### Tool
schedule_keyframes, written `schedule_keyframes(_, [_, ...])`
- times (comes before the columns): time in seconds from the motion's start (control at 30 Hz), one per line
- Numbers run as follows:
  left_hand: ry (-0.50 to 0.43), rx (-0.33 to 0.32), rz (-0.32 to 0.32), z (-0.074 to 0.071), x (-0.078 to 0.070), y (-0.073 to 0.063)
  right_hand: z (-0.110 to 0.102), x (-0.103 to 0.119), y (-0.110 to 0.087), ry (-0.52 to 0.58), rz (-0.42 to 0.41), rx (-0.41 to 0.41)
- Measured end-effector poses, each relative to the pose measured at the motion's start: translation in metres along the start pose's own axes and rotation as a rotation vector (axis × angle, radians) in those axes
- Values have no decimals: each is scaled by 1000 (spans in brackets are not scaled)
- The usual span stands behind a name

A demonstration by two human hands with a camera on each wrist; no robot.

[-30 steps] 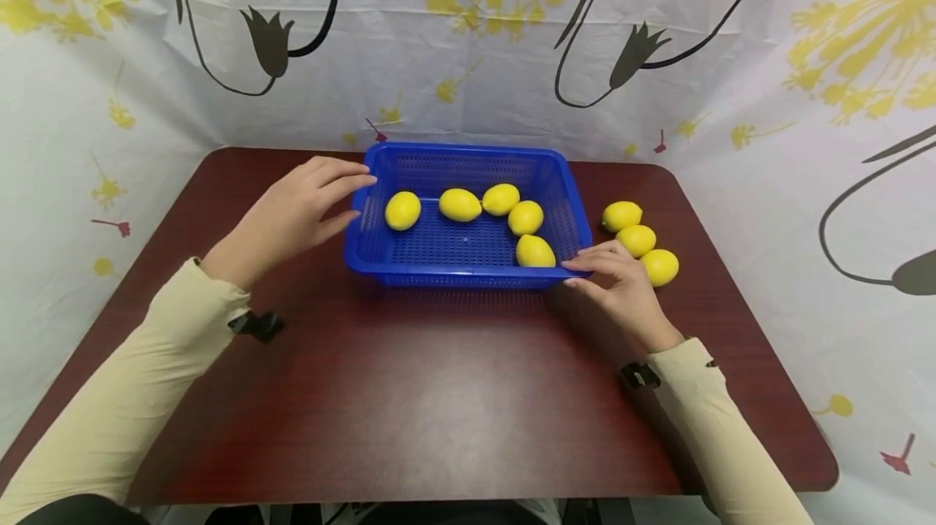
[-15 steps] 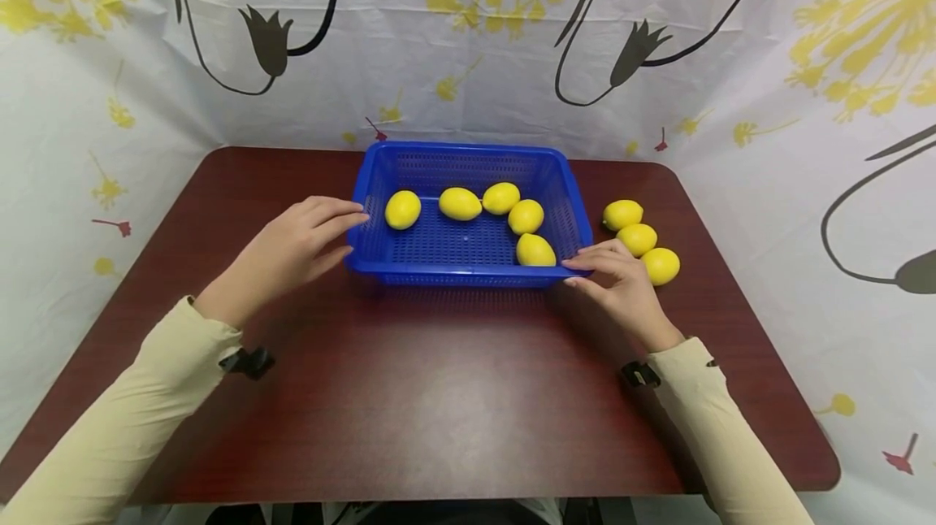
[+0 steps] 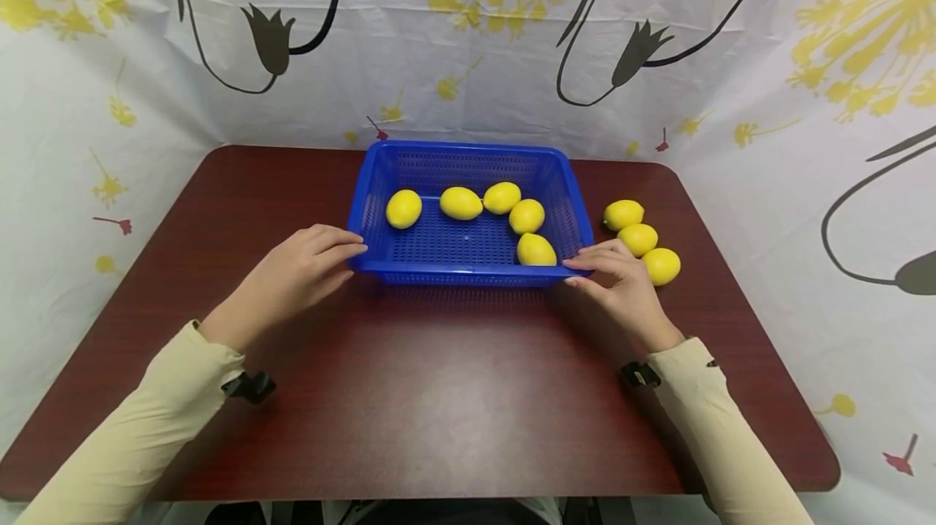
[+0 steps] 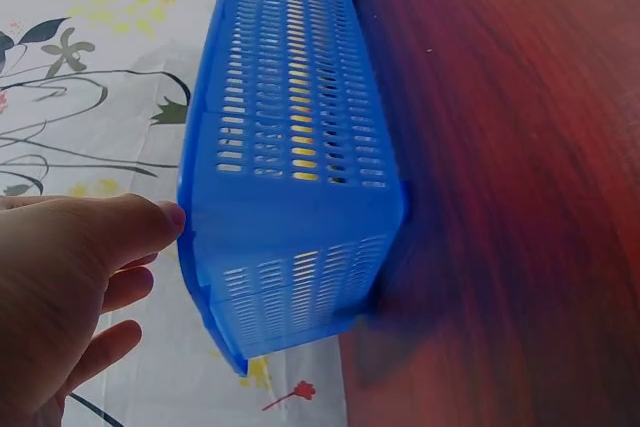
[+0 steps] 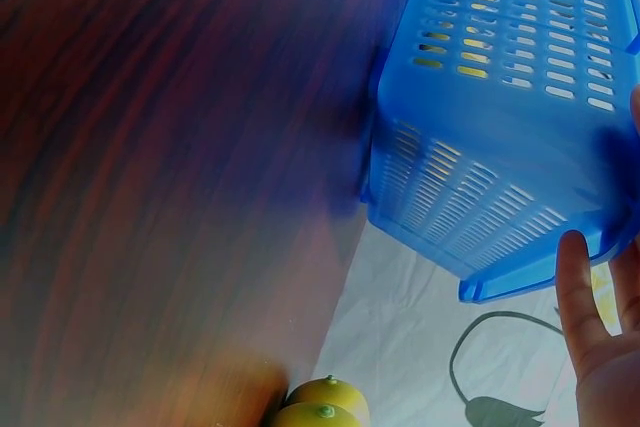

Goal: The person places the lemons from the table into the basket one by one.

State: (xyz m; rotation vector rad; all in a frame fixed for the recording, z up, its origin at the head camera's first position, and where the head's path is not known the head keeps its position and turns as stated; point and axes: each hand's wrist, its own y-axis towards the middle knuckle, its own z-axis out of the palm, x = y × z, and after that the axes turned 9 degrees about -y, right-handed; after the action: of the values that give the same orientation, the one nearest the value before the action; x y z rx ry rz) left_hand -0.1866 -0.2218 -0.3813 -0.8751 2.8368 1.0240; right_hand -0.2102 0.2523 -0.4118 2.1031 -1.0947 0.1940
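A blue plastic basket (image 3: 468, 271) with slotted walls holds several yellow lemons (image 3: 461, 204), most towards its right side. My left hand (image 3: 296, 277) is at the front left corner. In the left wrist view the thumb (image 4: 150, 225) meets the rim, while the other fingers stand loosely apart from it. My right hand (image 3: 617, 285) pinches the front right corner, fingers over the rim and thumb below. The right wrist view shows that thumb (image 5: 577, 267) against the basket's outside; part of this hand is cut off by the frame.
Several lemons (image 3: 639, 240) lie in a slanting row on the dark red-brown table (image 3: 439, 411), just right of the basket. A white patterned cloth (image 3: 468, 86) hangs behind the table and along both sides.
My left hand has slid nearer along the basket's left side to its front corner. The right hand, basket and lemons have stayed in place.
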Motion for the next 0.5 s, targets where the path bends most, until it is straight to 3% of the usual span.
schedule_keyframes(0.5, [43,-9,-48,6,-5,-9,0,1,0,-3,4,-5])
